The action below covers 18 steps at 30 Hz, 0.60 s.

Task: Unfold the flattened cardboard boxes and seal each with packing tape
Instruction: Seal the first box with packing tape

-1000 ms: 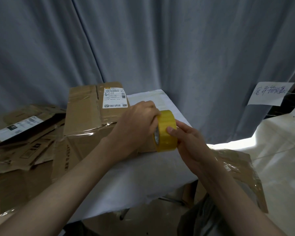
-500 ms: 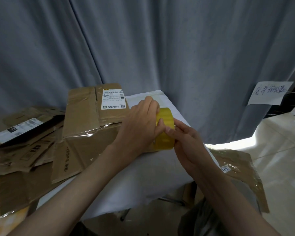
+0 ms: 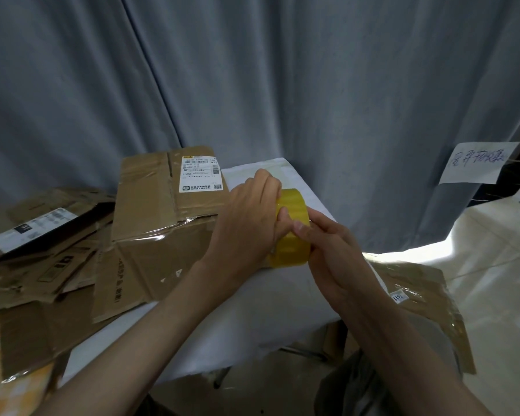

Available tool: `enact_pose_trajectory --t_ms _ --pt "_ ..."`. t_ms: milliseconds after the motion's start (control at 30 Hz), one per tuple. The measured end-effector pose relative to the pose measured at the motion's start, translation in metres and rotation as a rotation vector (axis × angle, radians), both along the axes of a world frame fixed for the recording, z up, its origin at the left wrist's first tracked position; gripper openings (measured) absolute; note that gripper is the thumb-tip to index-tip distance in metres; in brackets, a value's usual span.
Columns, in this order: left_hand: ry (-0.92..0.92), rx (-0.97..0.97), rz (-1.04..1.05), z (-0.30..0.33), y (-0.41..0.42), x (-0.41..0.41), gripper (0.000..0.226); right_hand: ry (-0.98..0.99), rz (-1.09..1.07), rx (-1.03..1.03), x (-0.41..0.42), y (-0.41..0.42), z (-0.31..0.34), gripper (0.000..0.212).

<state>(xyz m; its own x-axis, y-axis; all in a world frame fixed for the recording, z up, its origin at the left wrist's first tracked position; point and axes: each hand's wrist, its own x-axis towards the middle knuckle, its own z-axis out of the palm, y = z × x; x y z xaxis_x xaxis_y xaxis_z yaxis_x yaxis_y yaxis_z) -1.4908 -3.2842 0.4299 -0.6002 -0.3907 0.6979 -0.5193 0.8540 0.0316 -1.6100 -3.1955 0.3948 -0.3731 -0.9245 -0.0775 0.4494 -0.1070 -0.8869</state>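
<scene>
both hands, left hand (image 3: 246, 223) and right hand (image 3: 327, 250), grip the yellow tape roll (image 3: 291, 232) above the bench (image 3: 282, 295), beside the box (image 3: 162, 223); left fingers now wrap further over it, likely hunting the tape end.

A small table draped in white cloth (image 3: 192, 334) carries 1 assembled brown cardboard box with a white shipping label (image 3: 162, 223) at its left side; a heap of flattened brown cardboard boxes (image 3: 42, 259) lies just beside it, further left
</scene>
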Motion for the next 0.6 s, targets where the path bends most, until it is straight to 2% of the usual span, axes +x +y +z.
enact_pose_trajectory --t_ms 167,267,400,500,600 --pt "0.025 0.051 -0.012 0.0002 -0.0007 0.0033 0.018 0.009 -0.014 0.009 0.0055 0.0023 -0.0005 0.039" --pt "0.008 0.034 -0.017 -0.0019 -0.0008 0.0041 0.018 -0.015 -0.006 0.003 0.0085 0.0021 -0.0005 0.050" --pt "0.069 0.117 -0.058 -0.0008 0.0006 0.0054 0.020 -0.007 0.002 -0.022 0.0103 0.0020 0.0023 0.038" --pt "0.001 0.011 -0.014 -0.0015 -0.0015 0.0047 0.027 0.026 -0.025 -0.009 0.0106 0.0017 0.0029 0.039" --pt "-0.005 -0.015 0.005 -0.0006 -0.0029 0.0053 0.027 0.044 -0.030 -0.003 0.0106 0.0005 0.0040 0.039"
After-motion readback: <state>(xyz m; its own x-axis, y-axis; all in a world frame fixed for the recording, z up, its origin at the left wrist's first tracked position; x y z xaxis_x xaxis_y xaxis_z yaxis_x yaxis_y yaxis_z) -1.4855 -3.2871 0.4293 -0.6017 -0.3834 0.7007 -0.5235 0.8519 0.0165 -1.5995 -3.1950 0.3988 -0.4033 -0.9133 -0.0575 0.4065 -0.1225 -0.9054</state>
